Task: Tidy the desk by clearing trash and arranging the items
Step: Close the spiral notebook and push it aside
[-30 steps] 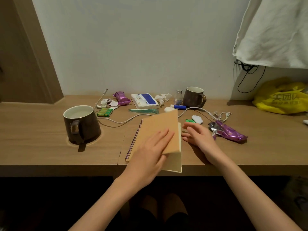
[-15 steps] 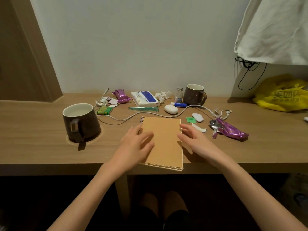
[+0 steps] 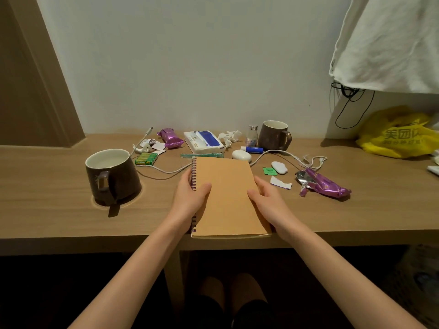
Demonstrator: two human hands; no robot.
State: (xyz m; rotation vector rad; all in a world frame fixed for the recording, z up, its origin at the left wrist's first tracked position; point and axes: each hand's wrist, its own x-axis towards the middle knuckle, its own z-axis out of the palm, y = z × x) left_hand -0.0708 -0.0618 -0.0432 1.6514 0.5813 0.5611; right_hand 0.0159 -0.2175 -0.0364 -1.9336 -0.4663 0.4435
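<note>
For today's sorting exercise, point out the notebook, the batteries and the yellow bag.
notebook [image 3: 228, 193], head view, middle of the tan cover.
batteries [image 3: 146, 158], head view, middle of the green pack.
yellow bag [image 3: 396, 136], head view, printed front.

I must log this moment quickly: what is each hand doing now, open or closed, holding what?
Left hand: closed, holding the notebook by its spiral edge.
Right hand: closed, holding the notebook by its right edge.

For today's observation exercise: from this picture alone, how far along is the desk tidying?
Done: the notebook is closed. In hand: left hand and right hand grip its side edges. Left: purple wrapper, crumpled tissue, paper scrap and white cable lie scattered.
</note>
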